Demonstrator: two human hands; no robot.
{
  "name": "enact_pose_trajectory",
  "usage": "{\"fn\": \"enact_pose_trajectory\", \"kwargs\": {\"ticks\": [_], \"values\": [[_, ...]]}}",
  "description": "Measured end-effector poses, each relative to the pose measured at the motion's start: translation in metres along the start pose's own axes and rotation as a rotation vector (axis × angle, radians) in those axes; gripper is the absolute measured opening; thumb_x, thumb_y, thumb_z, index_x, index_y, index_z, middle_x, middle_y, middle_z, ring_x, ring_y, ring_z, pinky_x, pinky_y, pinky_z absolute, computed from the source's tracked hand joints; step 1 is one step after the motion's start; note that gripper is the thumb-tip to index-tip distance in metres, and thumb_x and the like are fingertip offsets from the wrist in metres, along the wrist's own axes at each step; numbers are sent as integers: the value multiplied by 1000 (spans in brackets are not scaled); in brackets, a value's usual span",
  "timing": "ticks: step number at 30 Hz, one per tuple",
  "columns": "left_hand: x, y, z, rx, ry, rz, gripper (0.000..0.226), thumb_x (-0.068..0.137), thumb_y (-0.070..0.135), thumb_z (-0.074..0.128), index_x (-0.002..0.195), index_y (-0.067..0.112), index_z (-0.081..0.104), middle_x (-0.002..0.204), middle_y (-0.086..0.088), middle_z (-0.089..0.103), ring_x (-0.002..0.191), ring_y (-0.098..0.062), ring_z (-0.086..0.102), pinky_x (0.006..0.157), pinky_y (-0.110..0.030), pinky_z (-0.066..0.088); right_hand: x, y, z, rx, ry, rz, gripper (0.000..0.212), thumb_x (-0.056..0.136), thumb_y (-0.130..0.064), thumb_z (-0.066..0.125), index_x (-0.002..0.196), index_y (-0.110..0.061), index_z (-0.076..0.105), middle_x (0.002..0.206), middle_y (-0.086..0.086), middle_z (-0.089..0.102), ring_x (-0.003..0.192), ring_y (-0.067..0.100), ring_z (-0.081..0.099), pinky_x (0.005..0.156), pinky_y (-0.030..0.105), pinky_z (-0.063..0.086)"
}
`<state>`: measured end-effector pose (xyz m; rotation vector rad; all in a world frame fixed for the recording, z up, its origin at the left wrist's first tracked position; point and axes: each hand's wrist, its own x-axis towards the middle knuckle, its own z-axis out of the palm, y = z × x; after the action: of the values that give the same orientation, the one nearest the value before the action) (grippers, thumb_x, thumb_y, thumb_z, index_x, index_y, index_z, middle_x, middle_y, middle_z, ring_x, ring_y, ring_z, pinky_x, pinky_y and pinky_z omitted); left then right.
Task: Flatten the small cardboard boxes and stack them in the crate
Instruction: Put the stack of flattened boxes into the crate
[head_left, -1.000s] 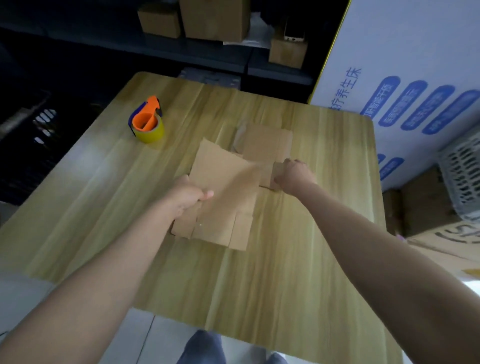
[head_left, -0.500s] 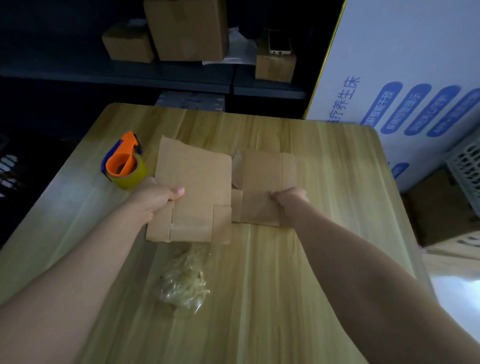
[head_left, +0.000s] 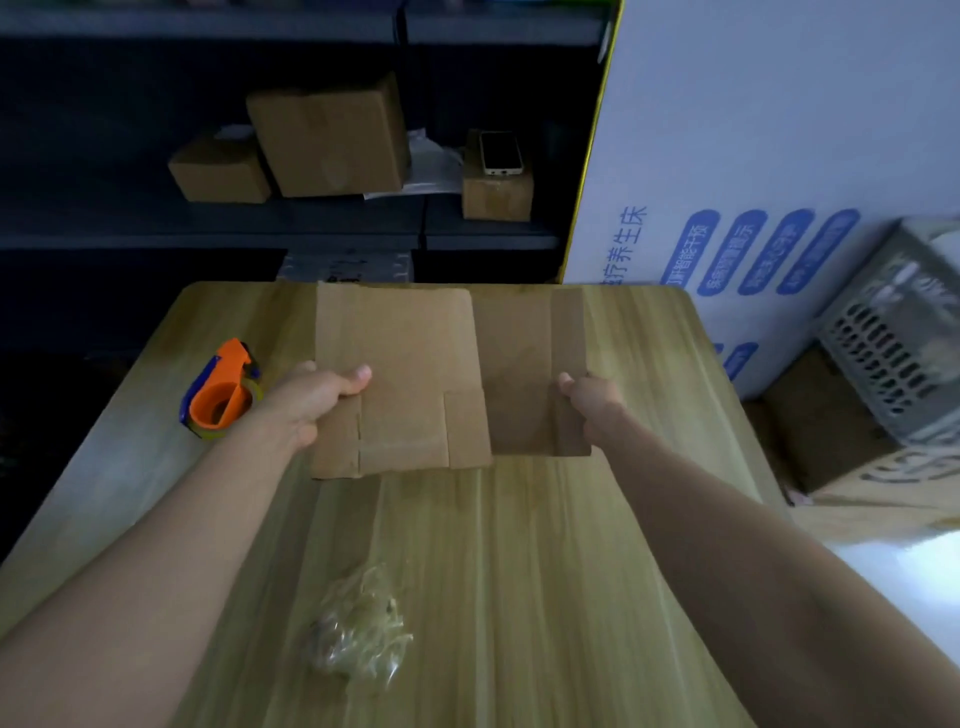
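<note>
Two flattened brown cardboard boxes are held up over the wooden table (head_left: 519, 571). My left hand (head_left: 311, 397) grips the left edge of the larger flat box (head_left: 400, 374), thumb on top. My right hand (head_left: 589, 402) pinches the right edge of the darker flat box (head_left: 519, 374), which sits partly behind the first. A grey slotted plastic crate (head_left: 893, 343) stands on the floor at the far right, beyond the table.
An orange tape dispenser (head_left: 221, 392) sits on the table's left side. A crumpled wad of clear tape (head_left: 358, 631) lies near the front. A big white printed carton (head_left: 753, 156) stands to the right. Shelves behind hold cardboard boxes (head_left: 332, 137) and a phone (head_left: 500, 151).
Both hands have raised the two flat boxes off the table and away from me, side by side. My view has tilted up, so the shelf and crate show more.
</note>
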<state>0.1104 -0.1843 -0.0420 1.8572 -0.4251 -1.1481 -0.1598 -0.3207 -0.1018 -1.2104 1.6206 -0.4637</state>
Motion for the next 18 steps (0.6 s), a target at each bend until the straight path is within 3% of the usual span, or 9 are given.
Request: {"fn": "enact_pose_trajectory", "kwargs": {"ticks": [4, 10, 16, 18], "values": [[-19, 35, 46, -6, -100, 83, 53, 78, 25, 76, 122, 7, 51, 113, -11, 63, 97, -27, 61, 87, -45, 48, -19, -14, -51, 29, 19, -51, 43, 98, -30, 49, 131, -2, 52, 134, 17, 52, 124, 31, 49, 103, 39, 42], [-68, 61, 134, -3, -253, 150, 39, 80, 20, 74, 112, 7, 56, 100, -10, 68, 85, -23, 66, 65, -34, 51, -52, 1, -140, 145, 145, -27, 44, 97, -29, 53, 124, 5, 53, 122, 19, 59, 110, 33, 59, 96, 47, 48], [-145, 76, 234, 14, -341, 232, 12, 85, 16, 69, 96, 11, 65, 90, -7, 70, 76, -21, 66, 60, -31, 49, -85, 47, -269, 292, 250, 19, 42, 92, -32, 59, 117, 2, 58, 114, 18, 63, 101, 33, 63, 89, 49, 52], [-176, 75, 279, 7, -366, 263, 10, 86, 15, 68, 95, 10, 65, 95, -8, 69, 75, -20, 65, 60, -30, 49, -94, 66, -319, 319, 274, 8, 37, 92, -31, 59, 111, 0, 60, 108, 17, 65, 95, 31, 64, 84, 44, 53]]}}
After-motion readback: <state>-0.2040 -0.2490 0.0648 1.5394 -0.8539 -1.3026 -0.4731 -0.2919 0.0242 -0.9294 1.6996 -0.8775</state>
